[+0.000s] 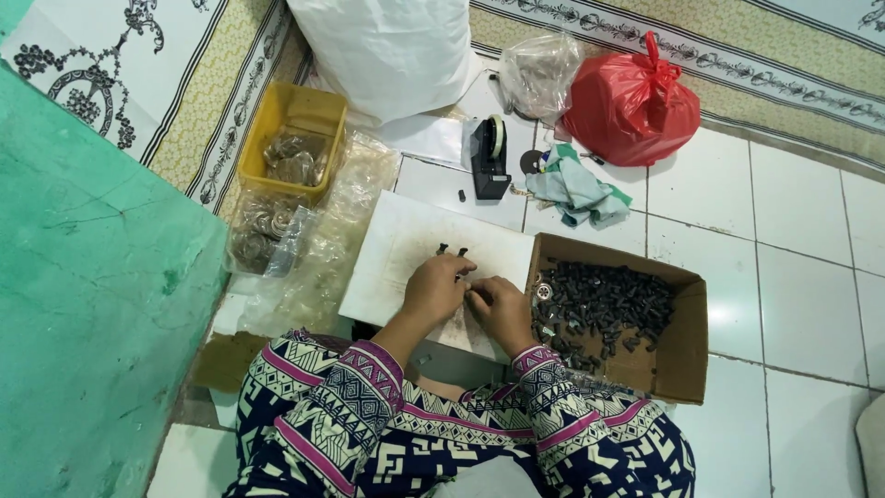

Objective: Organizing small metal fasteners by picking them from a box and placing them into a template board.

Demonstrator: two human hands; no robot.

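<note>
My left hand and my right hand meet over a white board on my lap, fingers pinched together on a small black part between them. Two small black parts lie on the board just beyond my left fingertips. Right of the board stands an open cardboard box holding several small black parts. My sleeves are patterned in navy, cream and pink.
A yellow plastic tub with clear packets stands at the upper left, above clear bags. A black tape dispenser, a crumpled cloth, a red bag, a clear bag and a white sack lie beyond. Green wall at left.
</note>
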